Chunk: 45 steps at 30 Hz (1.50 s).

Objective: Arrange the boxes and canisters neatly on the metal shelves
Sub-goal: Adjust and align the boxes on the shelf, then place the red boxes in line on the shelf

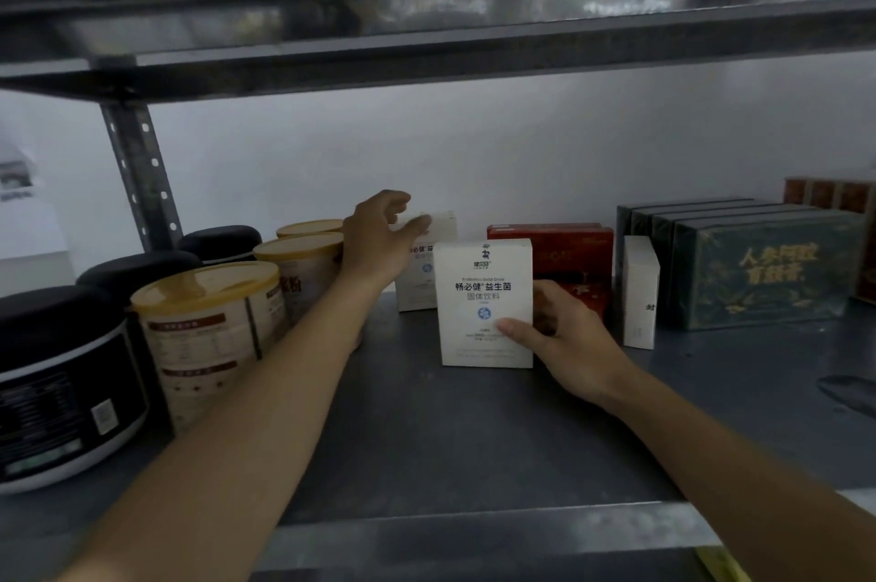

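Note:
A white box with blue print [479,292] stands upright in the middle of the grey metal shelf [426,439]. My right hand [564,339] grips its right edge, thumb on the front face. Behind it to the left stands a second white box [422,268]; my left hand [379,235] holds its upper left corner with thumb and fingers. A third white box [640,292] stands edge-on to the right. Cream canisters with tan lids [213,325] and black-lidded canisters [61,373] line the left side.
Red boxes [559,249] stand behind the front white box. A row of dark green boxes with gold print [758,263] fills the right, with brown-red boxes [829,195] behind. The upper shelf [426,36] hangs low overhead. A perforated upright post [142,173] stands at the back left.

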### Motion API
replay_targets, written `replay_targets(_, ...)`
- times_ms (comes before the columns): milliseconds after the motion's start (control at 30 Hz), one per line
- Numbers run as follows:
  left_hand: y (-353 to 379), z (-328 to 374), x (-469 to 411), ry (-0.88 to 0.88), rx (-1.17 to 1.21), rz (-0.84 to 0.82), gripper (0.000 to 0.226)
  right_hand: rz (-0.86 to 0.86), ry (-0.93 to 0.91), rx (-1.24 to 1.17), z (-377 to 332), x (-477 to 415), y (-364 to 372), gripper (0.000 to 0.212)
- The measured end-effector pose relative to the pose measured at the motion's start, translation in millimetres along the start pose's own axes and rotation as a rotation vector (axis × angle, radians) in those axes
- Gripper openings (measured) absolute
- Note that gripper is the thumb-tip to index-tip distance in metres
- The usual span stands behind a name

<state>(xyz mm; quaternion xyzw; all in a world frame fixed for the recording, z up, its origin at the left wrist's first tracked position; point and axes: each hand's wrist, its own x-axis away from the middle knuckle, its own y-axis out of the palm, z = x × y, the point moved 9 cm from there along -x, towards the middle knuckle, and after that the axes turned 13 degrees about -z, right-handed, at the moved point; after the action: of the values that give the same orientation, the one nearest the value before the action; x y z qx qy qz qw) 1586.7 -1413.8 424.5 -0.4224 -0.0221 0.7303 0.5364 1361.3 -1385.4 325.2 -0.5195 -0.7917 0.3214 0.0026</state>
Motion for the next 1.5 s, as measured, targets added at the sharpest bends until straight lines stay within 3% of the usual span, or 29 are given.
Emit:
replay_targets(100, 3.0, 17.7, 34.1, 0.054, 0.277, -0.062, 0.046, -0.003, -0.001, 0.023, -3.1, 0.5, 1.4, 0.048)
replay_targets(200, 28.1, 26.0, 61.6, 0.076, 0.224, -0.326, 0.066, -0.011, -0.016, 0.059, -8.9, 0.9, 5.2, 0.049)
replay_targets(267, 36.4, 22.1, 71.3, 0.081, 0.124, -0.383, 0.073, -0.022, -0.015, 0.103, -11.2, 0.4, 7.9, 0.050)
replay_targets(400, 29.9, 11.1, 70.2, 0.103, 0.084, -0.306, 0.066, -0.038, 0.023, 0.216, -10.5, 1.1, 10.6, 0.061)
replay_targets(667, 13.3, 0.8, 53.8, 0.124, -0.120, -0.184, 0.063, 0.152, 0.081, 0.711, -22.8, 6.9, -6.4, 0.066)
replay_targets(900, 25.5, 6.0, 42.0, 0.182, -0.349, -0.231, 0.067, 0.010, 0.212, 0.962, -4.7, -8.6, -15.0, 0.080)
replay_targets(1167, 34.9, 5.5, 33.5, 0.192, -0.461, -0.270, 0.074, -0.084, 0.307, 0.914, 27.2, -16.4, -24.0, 0.065)
replay_targets(1300, 32.5, 4.3, 30.9, 0.161, -0.464, -0.225, 0.067, -0.074, 0.294, 0.816, 33.0, -16.6, -29.3, 0.049)
replay_targets(1500, 31.0, -2.0, 26.8, 0.138, -0.485, -0.193, 0.067, -0.046, 0.273, 0.720, 34.0, -15.2, -36.9, 0.045)
